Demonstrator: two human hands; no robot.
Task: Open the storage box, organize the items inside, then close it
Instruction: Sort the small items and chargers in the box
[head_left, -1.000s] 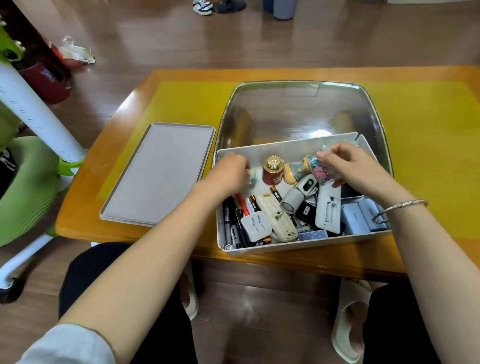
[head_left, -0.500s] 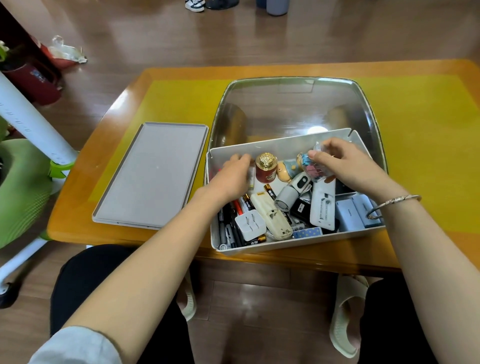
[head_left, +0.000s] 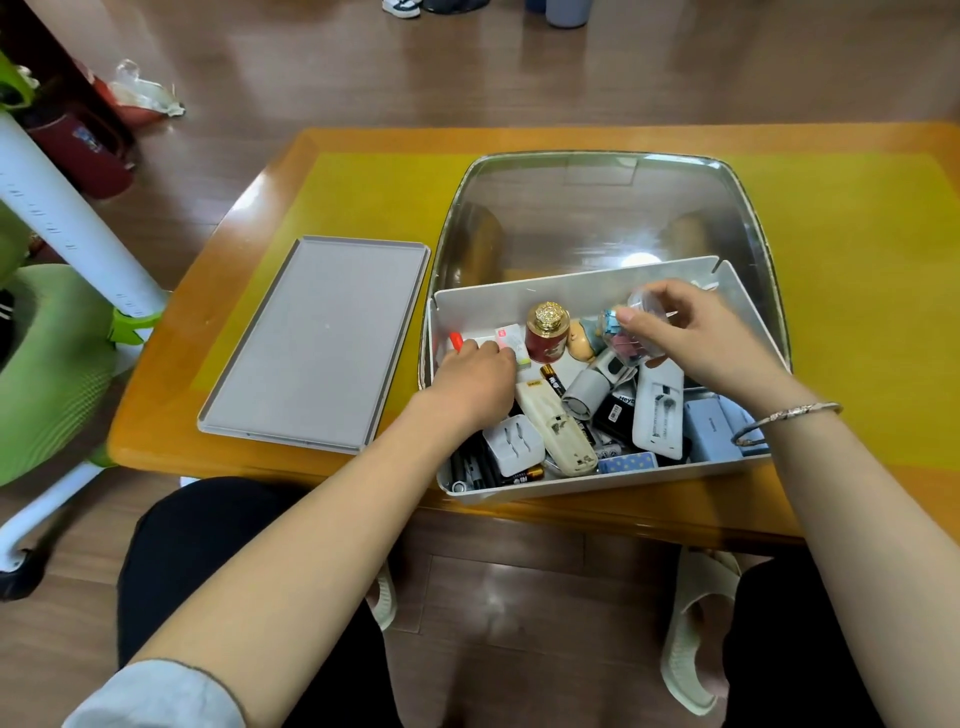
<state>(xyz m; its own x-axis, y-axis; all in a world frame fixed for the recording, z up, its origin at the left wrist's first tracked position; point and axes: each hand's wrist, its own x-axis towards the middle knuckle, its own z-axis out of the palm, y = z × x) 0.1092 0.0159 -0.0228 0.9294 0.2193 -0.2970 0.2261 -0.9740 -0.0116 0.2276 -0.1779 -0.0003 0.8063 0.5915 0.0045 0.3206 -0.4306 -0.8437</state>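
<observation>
- Sitting at the near edge of the table (head_left: 363, 150), toward its right half, the storage box (head_left: 587, 480) is open, its grey lid (head_left: 317, 338) lying flat just beside it at nine o'clock and a clear tray (head_left: 597, 208) touching its far wall at twelve.
- Lifting since a second ago, the right hand (head_left: 711, 343) now holds a small clear jar of coloured clips (head_left: 631, 332) above the clutter at the box's one o'clock, fingers and thumb curled round it; before, it was down among the items.
- Shifting toward the ten o'clock corner, the left hand (head_left: 475, 376) lies knuckles-up over a small white packet (head_left: 511, 340) and a red pen (head_left: 456, 342); whether its fingertips pinch anything cannot be told.
- Standing between the hands, a red bottle with a gold cap (head_left: 545, 332) and a small figurine (head_left: 584, 340) are unmoved.
- Judging from the jumble of chargers, batteries and pens near six o'clock, sorting has barely begun, and closing is far off.
</observation>
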